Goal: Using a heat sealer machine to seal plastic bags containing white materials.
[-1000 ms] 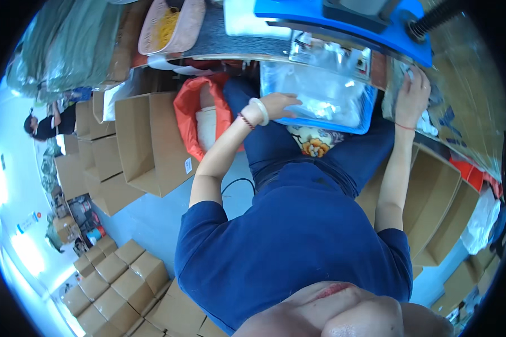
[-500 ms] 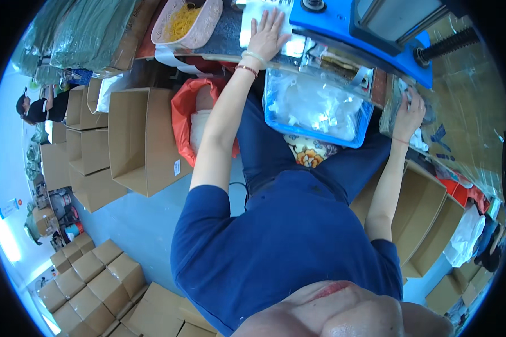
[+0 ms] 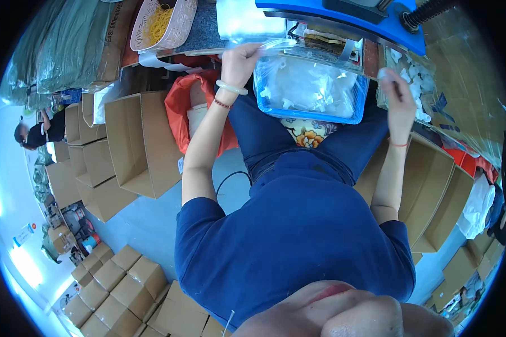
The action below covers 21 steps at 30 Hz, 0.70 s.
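My left hand (image 3: 240,65) is closed in a pinch on the edge of a clear plastic bag (image 3: 272,45), which stretches right from the fingertips, over the table's front edge. Behind it lies a stack of clear plastic bags (image 3: 250,19). My right hand (image 3: 398,101) is raised with curled fingers, and a small white piece (image 3: 383,73) shows blurred at its fingertips. Beside that hand, small white pieces (image 3: 416,81) lie loose in an opened box lined with plastic. Between my knees sits a blue basket (image 3: 306,115) heaped with filled clear bags.
A blue press machine (image 3: 343,17) stands over the table's back right. A pale basket (image 3: 177,33) of yellow rubber bands is at the back left. Under the table hangs a red bag (image 3: 177,106). Open cartons (image 3: 132,146) flank me, and a person (image 3: 42,129) is far left.
My left hand has lifted off the bag stack, come nearer and closed on a bag. My right hand has drawn back from the white pieces. The view has shifted slightly.
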### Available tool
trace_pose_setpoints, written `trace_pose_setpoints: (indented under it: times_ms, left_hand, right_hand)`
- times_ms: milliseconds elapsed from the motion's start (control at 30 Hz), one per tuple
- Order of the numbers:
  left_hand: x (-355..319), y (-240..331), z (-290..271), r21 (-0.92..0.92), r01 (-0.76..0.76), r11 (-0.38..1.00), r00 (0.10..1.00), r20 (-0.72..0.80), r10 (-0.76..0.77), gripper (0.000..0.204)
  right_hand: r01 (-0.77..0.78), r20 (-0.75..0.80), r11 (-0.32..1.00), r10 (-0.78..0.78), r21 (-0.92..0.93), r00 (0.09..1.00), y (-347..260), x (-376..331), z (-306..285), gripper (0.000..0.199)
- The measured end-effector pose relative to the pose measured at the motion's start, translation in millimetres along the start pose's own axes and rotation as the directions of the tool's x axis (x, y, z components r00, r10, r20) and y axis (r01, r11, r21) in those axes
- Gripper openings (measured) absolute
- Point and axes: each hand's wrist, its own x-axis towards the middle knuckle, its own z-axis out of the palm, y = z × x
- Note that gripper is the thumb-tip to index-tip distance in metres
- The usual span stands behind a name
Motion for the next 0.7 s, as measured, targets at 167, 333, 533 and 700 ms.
trace_pose_setpoints:
  times_ms: [167, 333, 533, 700]
  left_hand:
    - [-11.7, 55.6, -16.1, -0.422, 0.390, 0.818, 0.904, 0.343, -0.254, 0.020]
    - [-16.6, 90.3, -15.8, -0.538, 0.415, 0.734, 0.870, 0.471, -0.146, 0.018]
    - [-13.2, 97.6, -12.7, -0.407, 0.405, 0.819, 0.746, 0.664, -0.039, 0.021]
    - [-13.2, 83.8, 15.6, -0.455, 0.829, 0.324, 0.460, 0.886, 0.067, 0.026]
  right_hand:
    - [0.036, 0.384, 0.998, -0.012, -0.055, 0.923, -38.6, -31.6, 39.0, 0.022]
    - [0.431, 0.223, 0.901, -0.430, 0.050, 0.875, -60.8, -11.4, 39.5, 0.022]
    - [0.537, 0.634, 0.818, -0.306, -0.207, 0.710, -63.7, 9.0, 28.8, 0.024]
    - [0.411, 0.641, 0.905, -0.250, -0.112, 0.726, -40.2, 28.6, 34.4, 0.030]
